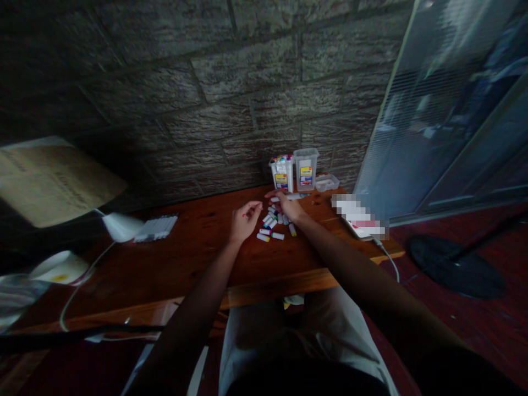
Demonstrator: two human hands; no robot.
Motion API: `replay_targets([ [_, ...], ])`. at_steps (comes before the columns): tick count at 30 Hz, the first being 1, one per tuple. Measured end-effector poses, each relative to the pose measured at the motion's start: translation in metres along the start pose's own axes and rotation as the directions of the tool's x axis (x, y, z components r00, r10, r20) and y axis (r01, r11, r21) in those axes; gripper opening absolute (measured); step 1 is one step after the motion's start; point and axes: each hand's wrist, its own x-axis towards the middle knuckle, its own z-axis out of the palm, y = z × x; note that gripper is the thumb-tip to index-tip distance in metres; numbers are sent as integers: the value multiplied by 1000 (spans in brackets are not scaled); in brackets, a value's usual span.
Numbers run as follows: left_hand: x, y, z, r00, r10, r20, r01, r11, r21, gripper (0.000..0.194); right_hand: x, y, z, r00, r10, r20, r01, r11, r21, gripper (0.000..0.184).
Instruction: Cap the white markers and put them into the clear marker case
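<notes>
My left hand [246,220] is raised just above the wooden table, its fingers curled in and their tips near the thumb. Red marks show on its palm side; whatever it may hold is too small to make out. My right hand [285,204] is to its right, with its fingers bent around a white marker [297,196] whose grey end points right. Below and between the hands lies a loose pile of short white marker caps [271,222] with coloured ends. A cap with a yellow end [263,237] lies nearest to me.
Behind the hands stand a clear box full of markers [282,175] and another clear box [306,170], with a clear lid [327,182] beside them. At left are a row of markers [157,227], a lamp [58,181] and a paper cup [60,268]. A cabled white device [358,215] lies right.
</notes>
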Motion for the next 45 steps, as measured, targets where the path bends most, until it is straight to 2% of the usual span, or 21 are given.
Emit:
replay_targets([
  [8, 0, -1, 1, 1000, 8, -9, -8, 1000, -8, 27, 2, 3, -3, 998, 47, -34, -47, 999, -10, 32],
  [17, 0, 3, 0, 1000, 14, 1, -14, 1000, 6, 27, 1, 1, -1, 999, -35, 4, 35, 999, 5, 28],
  [29, 0, 3, 0, 1000, 16, 8, -16, 1000, 14, 27, 1, 2, 0, 1000, 8, 23, -8, 1000, 28, 27],
  [34, 0, 1, 1, 1000, 9, 8, -9, 1000, 8, 27, 2, 3, -2, 997, 54, -48, -52, 997, 48, 27],
  [45, -1, 0, 1, 1000, 16, 10, -16, 1000, 4, 25, 4, 4, -2, 983, 73, -169, -58, 994, 94, 23],
])
